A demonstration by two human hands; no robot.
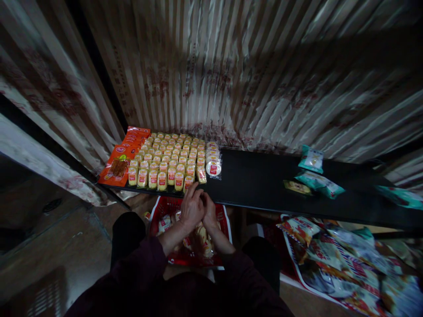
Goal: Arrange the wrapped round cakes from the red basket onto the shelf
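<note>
Left hand (pixel 192 209) and right hand (pixel 210 213) meet, fingers curled, grip unclear, over red basket (pixel 167 203); wrapped snack cakes (pixel 172 164) just beyond. Looks mid-arranging; next placement needs neat alignment.

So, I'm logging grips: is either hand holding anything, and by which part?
That can't be told: the left hand and right hand are close together and could hide something small between them.

My bare left hand (pixel 192 208) and bare right hand (pixel 209 212) overlap, so I cannot tell whether they hold something. My forearms (pixel 173 237) hide part of the red plastic basket (pixel 224 222). The right edge cuts one shiny teal packet (pixel 401 197), whose printing is blurred.
</note>
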